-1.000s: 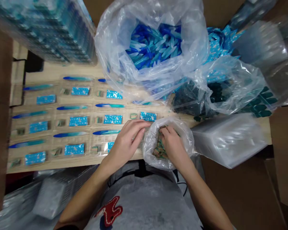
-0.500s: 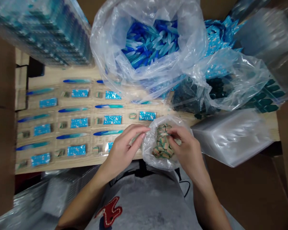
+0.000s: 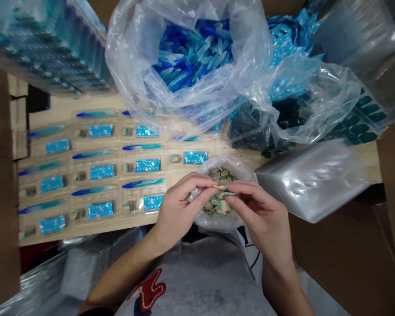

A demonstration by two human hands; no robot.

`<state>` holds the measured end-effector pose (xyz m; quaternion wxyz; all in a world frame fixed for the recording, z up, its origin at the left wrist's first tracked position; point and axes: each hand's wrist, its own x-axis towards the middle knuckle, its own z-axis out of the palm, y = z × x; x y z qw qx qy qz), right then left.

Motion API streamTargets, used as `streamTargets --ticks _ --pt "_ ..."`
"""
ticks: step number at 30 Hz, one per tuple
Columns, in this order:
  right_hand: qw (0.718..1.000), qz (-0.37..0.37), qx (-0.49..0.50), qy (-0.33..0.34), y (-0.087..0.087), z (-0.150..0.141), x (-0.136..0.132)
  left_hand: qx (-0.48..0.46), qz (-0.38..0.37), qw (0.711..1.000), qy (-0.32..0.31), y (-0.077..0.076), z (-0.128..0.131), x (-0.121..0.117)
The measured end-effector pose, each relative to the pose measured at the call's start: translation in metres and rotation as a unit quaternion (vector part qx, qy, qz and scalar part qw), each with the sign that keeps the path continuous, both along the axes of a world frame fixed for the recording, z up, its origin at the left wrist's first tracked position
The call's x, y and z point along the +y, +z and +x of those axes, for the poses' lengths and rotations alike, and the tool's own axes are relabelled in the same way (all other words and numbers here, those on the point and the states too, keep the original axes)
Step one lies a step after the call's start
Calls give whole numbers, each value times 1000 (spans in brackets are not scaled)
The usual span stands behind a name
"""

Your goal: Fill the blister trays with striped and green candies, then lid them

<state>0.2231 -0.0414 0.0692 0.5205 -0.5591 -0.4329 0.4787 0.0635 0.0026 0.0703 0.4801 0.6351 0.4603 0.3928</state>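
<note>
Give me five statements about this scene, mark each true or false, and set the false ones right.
1. The left hand and right hand are close together over a small whitish plastic bag of flat tan-and-green pieces. True.
2. The right hand pinches a blue patterned packet. False: it pinches a thin greenish piece.
3. Slender blue-to-turquoise sticks lie in clear plastic trays on the pale wooden table. True.
4. The large translucent plastic bag holds red cubes. False: that large bag holds slender blue and light-blue pieces.
5. Flat dark green pieces lie beyond the shiny clear plastic stack on the right. True.
</note>
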Motion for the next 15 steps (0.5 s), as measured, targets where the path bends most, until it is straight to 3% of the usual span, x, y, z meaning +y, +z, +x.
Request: streamTargets --ticks 7,10,15 --pt "993 54 -105 -7 -6 -3 -8 61 102 989 -87 0 -1 -2" --pt "994 54 -98 9 -6 1 -9 62 72 992 -78 -4 -1 -1" --pt "995 54 -75 -31 0 4 -12 46 -39 998 8 -6 -1 0"
